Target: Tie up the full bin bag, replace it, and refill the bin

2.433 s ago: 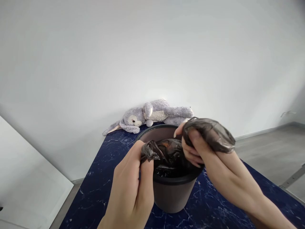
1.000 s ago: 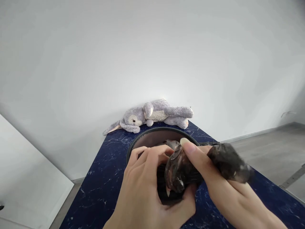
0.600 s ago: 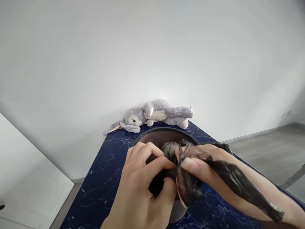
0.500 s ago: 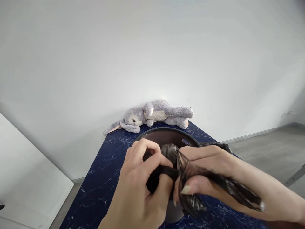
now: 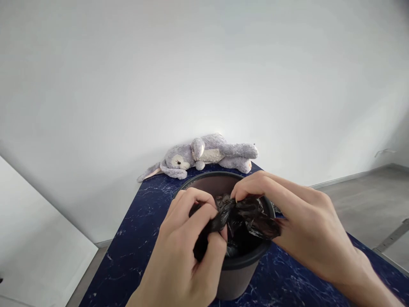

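Note:
A crumpled black plastic bag is bunched between my two hands, over the mouth of a round brown bin with a dark rim. My left hand pinches the bag's gathered left part between thumb and fingers. On the other side, my right hand grips the bag near the bin's right rim, its fingertips close to the left hand's. More of the dark plastic shows down inside the bin. My palms and fingers hide parts of the rim and the bag.
A grey plush bunny lies on its side behind the bin, against the white wall. Under both is a dark blue marbled tabletop. A white panel stands at the left; grey floor shows at the right.
My right hand has moved its grip, its fingers now reaching over the bin from the right. The loose bag end that trailed along the right wrist is now bunched over the bin. My left hand stays put.

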`<state>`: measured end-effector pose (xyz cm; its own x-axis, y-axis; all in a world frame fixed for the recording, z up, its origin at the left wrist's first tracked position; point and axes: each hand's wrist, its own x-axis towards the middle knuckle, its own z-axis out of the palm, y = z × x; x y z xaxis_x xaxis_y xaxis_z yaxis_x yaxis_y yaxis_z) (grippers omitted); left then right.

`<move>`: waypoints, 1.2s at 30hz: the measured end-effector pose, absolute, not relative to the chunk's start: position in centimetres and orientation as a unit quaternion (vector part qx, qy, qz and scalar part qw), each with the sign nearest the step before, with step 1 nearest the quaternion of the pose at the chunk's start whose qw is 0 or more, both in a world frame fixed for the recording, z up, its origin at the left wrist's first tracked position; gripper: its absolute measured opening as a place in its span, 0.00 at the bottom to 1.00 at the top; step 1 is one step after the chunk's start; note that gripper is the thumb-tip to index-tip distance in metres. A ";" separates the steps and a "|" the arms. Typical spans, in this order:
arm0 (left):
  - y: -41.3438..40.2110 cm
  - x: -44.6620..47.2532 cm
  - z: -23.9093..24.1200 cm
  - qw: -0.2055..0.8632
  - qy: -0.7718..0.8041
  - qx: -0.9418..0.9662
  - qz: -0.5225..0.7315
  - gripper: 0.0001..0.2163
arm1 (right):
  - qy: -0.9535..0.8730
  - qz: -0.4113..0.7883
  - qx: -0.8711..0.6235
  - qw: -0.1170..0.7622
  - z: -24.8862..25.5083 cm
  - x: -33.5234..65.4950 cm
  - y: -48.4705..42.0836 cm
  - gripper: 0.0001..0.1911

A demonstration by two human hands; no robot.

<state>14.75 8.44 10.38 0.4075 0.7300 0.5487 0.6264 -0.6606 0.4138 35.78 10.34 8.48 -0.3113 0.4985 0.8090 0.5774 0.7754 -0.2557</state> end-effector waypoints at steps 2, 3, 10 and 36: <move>8.2 14.7 10.5 0.062 0.379 0.859 0.338 0.09 | -0.794 -0.066 -0.315 0.515 8.3 35.5 10.2 0.23; 8.0 14.7 10.6 0.054 0.371 0.869 0.323 0.09 | -0.785 -0.078 -0.309 0.531 8.3 35.4 10.2 0.21; 8.1 14.7 11.1 0.074 0.358 0.867 0.337 0.10 | -0.778 -0.112 -0.263 0.559 8.3 34.9 10.2 0.17; 10.5 13.5 10.5 0.146 0.504 0.702 0.481 0.13 | -0.848 -0.076 -0.271 0.449 8.7 34.7 9.8 0.10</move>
